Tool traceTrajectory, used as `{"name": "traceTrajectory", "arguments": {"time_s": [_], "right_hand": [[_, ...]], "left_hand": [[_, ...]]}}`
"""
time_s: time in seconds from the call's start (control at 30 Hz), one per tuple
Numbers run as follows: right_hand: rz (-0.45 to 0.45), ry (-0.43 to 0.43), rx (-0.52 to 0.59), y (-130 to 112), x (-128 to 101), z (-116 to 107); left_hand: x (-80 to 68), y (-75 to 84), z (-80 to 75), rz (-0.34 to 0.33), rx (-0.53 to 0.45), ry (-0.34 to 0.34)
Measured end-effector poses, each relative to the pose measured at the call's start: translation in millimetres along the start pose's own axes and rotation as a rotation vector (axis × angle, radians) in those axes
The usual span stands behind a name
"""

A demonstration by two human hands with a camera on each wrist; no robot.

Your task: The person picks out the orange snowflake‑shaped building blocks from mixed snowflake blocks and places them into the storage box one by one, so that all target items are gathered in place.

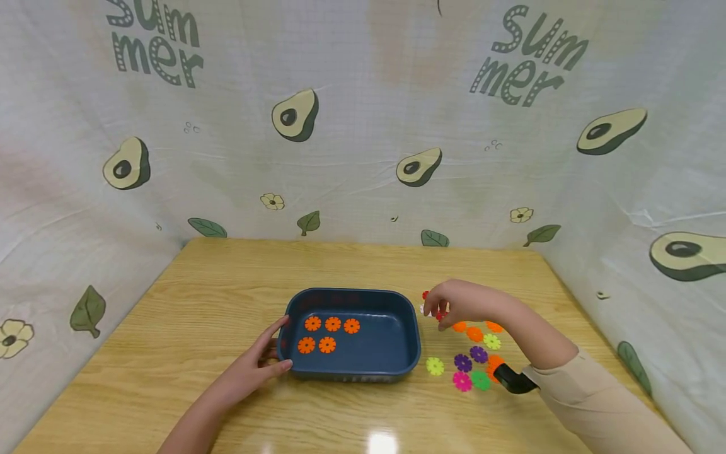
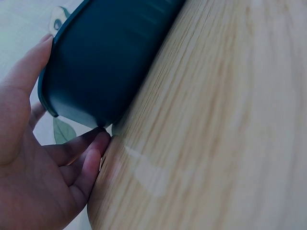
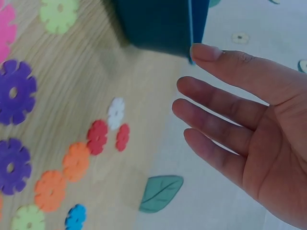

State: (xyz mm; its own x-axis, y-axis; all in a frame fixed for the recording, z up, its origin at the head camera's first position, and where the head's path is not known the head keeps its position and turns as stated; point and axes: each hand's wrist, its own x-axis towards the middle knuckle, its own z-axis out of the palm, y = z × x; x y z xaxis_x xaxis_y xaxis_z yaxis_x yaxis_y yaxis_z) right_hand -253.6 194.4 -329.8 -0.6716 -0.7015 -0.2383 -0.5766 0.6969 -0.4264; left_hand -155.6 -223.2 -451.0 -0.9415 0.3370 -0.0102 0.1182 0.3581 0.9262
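Note:
A dark blue rectangular tray [image 1: 391, 340] stands on the table, with several orange notched plastic discs [image 1: 333, 324] lying flat inside its left part. My left hand [image 1: 252, 369] holds the tray's left end, thumb at the near corner and another finger on the rim. In the left wrist view the remaining fingers [image 2: 91, 165] bend beneath the tray's edge. My right hand [image 1: 462, 301] hovers right of the tray with its fingers loosely bent. In the right wrist view nothing shows between its fingers; red discs [image 3: 97, 137] and a white disc [image 3: 116, 113] lie below.
Loose discs spread right of the tray, including purple [image 1: 462, 362], pink [image 1: 462, 381], green [image 1: 481, 379] and yellow-green [image 1: 435, 366] ones. A blue disc [image 3: 76, 217] shows in the right wrist view. Printed cloth [image 1: 351, 189] hangs behind and beside the wooden table [image 1: 227, 296].

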Motion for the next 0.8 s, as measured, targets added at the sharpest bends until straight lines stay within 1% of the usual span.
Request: {"name": "traceTrajectory", "arguments": {"time_s": [0.17,0.3,0.4,0.57,0.8], "right_hand": [[0.033,0.004,0.035,18,-10,6],[0.035,0.007,0.052,30,-16,10],[0.055,0.016,0.074,37,-21,13],[0.109,0.033,0.107,49,-27,17],[0.173,0.059,0.142,66,-32,23]], "left_hand": [[0.5,-0.4,0.2,0.006,0.001,-0.006],[0.4,0.1,-0.1,0.001,0.001,-0.006],[0.5,0.6,0.0,-0.001,-0.004,-0.009],[0.4,0.7,-0.3,0.0,-0.017,-0.017],[0.4,2.9,-2.2,0.026,-0.019,-0.019]]}}
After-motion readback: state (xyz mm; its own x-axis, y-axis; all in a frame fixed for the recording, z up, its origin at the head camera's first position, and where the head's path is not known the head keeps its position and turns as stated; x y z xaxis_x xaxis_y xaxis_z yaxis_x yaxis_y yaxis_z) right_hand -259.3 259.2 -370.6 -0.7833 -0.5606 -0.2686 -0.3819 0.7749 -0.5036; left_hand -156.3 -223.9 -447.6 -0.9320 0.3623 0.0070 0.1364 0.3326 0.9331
